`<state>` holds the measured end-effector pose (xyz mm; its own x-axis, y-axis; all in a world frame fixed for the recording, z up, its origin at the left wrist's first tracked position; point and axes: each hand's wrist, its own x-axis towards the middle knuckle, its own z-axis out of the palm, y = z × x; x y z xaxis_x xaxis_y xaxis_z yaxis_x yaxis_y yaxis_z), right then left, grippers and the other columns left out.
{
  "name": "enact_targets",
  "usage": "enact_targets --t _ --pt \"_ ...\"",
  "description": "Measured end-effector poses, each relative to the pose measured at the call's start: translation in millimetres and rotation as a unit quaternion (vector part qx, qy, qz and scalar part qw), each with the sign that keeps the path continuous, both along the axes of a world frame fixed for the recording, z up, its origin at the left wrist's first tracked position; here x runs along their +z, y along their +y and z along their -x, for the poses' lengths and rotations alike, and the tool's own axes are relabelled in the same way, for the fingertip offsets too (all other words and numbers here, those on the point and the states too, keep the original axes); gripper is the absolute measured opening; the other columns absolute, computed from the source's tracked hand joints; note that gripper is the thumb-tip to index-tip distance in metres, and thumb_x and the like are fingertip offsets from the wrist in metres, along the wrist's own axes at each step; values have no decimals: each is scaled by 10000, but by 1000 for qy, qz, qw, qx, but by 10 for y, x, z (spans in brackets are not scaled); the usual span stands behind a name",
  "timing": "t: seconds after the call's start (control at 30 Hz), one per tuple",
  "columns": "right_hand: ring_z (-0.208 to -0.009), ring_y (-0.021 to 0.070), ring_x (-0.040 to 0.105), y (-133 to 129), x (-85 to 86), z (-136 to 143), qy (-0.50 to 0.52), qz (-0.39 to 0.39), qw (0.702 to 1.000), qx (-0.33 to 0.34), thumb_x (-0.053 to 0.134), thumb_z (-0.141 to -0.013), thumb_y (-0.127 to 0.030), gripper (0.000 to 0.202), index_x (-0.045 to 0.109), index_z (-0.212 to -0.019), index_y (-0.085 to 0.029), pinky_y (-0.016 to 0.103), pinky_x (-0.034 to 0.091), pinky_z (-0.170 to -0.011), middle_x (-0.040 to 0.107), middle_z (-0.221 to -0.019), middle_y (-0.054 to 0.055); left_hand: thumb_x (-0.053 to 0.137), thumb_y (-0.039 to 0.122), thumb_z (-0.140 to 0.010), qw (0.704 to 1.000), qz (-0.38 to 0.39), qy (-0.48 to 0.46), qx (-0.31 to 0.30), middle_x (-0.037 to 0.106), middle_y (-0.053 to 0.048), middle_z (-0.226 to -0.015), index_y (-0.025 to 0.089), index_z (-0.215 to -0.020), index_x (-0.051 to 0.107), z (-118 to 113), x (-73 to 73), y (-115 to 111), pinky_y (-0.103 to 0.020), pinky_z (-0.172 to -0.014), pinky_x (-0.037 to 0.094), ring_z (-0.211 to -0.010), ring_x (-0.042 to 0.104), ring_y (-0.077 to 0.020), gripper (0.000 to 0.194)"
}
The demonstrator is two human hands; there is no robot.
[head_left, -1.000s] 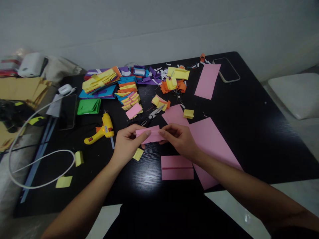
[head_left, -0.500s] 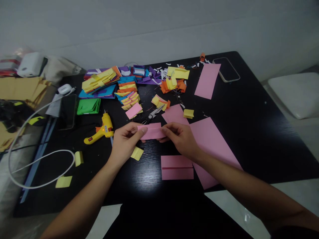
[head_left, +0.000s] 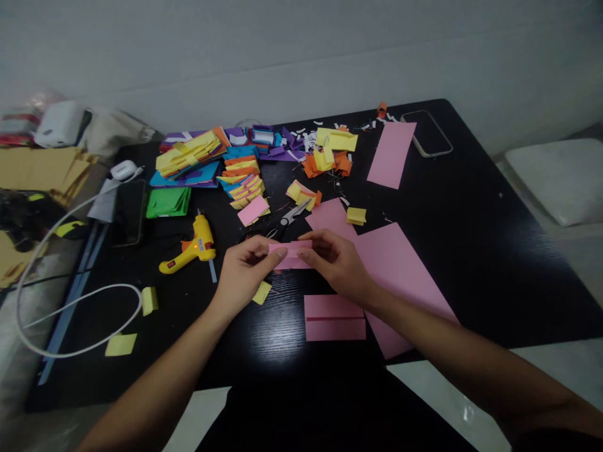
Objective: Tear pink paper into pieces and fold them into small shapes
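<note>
A small piece of folded pink paper (head_left: pixel 290 258) is held level between both hands above the dark table. My left hand (head_left: pixel 245 263) pinches its left end, thumb on top. At the right end, my right hand (head_left: pixel 335 258) grips it between thumb and fingers. Below the right hand lies a creased pink paper rectangle (head_left: pixel 334 329), and under the right forearm is a large pink sheet (head_left: pixel 400 270). Scissors (head_left: pixel 293 215) rest just beyond the hands, their handles partly hidden. A small yellow paper piece (head_left: pixel 262 292) sits beside the left hand.
A yellow glue gun (head_left: pixel 191 246) with a lit orange light lies left of the hands. Folded coloured papers (head_left: pixel 245 179) and scraps spread along the back. A white cable (head_left: pixel 113 286) loops at the left. Near the right back corner are a pink strip (head_left: pixel 392 155) and a phone (head_left: pixel 431 133).
Both hands have shifted slightly toward me with the pink paper. The left hand has moved right, closer to the right hand, and less of the paper shows between them.
</note>
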<state>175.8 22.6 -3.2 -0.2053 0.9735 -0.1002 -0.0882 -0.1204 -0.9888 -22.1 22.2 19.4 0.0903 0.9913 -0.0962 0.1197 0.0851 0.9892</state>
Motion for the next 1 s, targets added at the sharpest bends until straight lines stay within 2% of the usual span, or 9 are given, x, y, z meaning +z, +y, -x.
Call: enact_targets --t 0.13,0.23,0.33,0.57,0.7,0.83,1.0 --pt "-681 169 718 14 -3 -3 10 25 999 21 832 -814 -550 370 732 -878 -200 314 611 -678 724 -766 2 815 416 -842 1000 -9 2 -25 724 2 -671 177 -822 772 -4 17 -8 -237 -594 553 -606 654 -130 244" --pt "-684 169 711 37 -5 -10 39 45 998 -5 871 -756 -572 404 727 -832 -203 332 648 -703 700 -746 -13 866 383 -794 999 -4 -34 -30 765 -14 -782 168 -933 762 0 4 4 -253 -664 606 -681 699 -139 277" --pt "-694 171 705 53 1 -10 57 61 996 -21 896 -724 -571 415 710 -809 -210 357 674 -741 684 -734 -19 876 351 -784 998 -11 -53 -22 762 -13 -805 167 -1036 729 0 -25 9 -272 -681 640 -692 718 -146 345" --pt "-700 166 732 41 26 -3 66 62 996 3 916 -713 -535 407 732 -877 -211 349 670 -745 739 -798 0 734 295 -916 995 -96 32 -4 757 -5 -791 181 -1058 723 22 -95 -58 -248 -669 598 -667 719 -132 182" --pt "-688 172 736 35 23 -10 57 63 996 7 910 -713 -547 415 735 -880 -209 345 661 -723 742 -781 -1 692 289 -950 991 -112 74 0 763 -3 -772 193 -1072 731 44 -123 -82 -258 -666 580 -681 724 -147 160" --pt "-716 170 735 38 16 -19 53 52 997 4 903 -736 -524 381 735 -870 -209 335 642 -743 742 -774 -3 672 297 -965 993 -102 53 -11 765 -10 -782 188 -1105 734 43 -102 -72 -268 -683 597 -686 734 -155 188" --pt "-708 167 705 23 12 -22 10 10 1000 -15 870 -792 -503 333 735 -866 -208 309 584 -689 733 -748 2 700 324 -945 995 -90 -5 -37 780 -42 -889 169 -1097 737 23 -33 -64 -257 -675 612 -683 730 -141 221"
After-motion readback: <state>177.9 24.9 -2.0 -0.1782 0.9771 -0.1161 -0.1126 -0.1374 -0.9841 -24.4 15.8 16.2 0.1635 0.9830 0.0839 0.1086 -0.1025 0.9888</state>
